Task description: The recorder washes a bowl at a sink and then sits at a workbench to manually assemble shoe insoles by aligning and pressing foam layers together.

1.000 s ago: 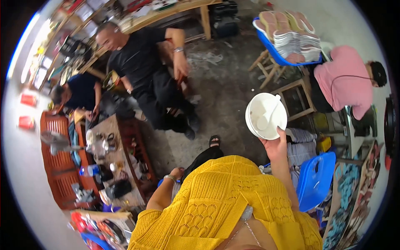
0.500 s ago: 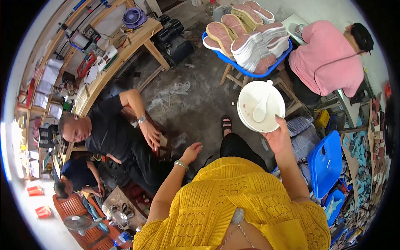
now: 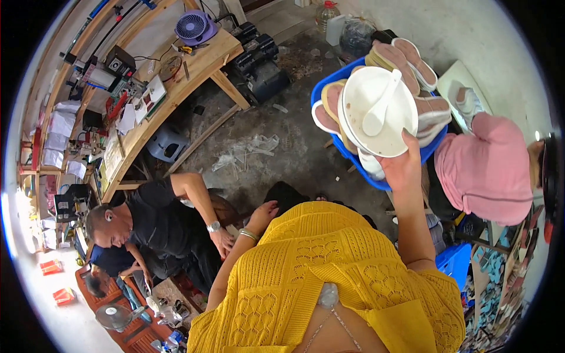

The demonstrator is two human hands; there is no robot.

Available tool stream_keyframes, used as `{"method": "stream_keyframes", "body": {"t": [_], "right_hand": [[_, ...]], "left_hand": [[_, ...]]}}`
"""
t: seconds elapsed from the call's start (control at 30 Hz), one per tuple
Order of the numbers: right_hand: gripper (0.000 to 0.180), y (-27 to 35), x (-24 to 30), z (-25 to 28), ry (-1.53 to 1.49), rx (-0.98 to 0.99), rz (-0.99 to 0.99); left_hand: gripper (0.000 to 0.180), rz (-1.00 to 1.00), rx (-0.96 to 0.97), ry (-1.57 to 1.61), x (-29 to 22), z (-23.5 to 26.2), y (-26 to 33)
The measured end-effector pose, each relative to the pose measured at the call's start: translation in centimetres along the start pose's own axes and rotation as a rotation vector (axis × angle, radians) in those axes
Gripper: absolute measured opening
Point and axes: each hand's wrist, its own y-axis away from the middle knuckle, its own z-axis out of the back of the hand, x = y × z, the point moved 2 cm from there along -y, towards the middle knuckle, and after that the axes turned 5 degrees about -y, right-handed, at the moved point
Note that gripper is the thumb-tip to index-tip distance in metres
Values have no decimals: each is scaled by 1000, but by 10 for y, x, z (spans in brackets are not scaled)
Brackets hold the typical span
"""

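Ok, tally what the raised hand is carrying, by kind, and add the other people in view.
White bowl: 1, held up by the right hand
White spoon lying in the bowl: 1
Other people, one in black, one in pink, one in dark blue: 3
Total: 5

white paper sheets and packets (image 3: 59,126) lie stacked at the left of the frame, along the far end of the wooden workbench (image 3: 194,76). a white rectangular card or leaflet (image 3: 156,89) rests on the bench top in the upper left, near a flat white sheet (image 3: 126,117). two small red-orange rectangular packages (image 3: 56,282) sit on the pale floor at the lower left edge. a clear plastic bottle with a yellow label (image 3: 329,12) stands at the top centre. no screen is discernible.
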Motion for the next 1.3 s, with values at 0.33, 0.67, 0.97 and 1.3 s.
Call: {"method": "stream_keyframes", "body": {"t": [0.33, 0.67, 0.97, 1.3], "right_hand": [[57, -203, -71, -111, -106, -46, 114], [52, -281, -82, -168, -188, -392, 374], [46, -321, -60, -149, -319, -521, 520], [48, -363, -43, -129, -320, -587, 651]], "left_hand": [[37, -148, 144, -158, 17, 192, -217], [31, 169, 1048, 298, -106, 316, -392], [32, -440, 865, -62, -226, 313, -521], [11, -783, 1249, -304, -332, 288, -560]]}}
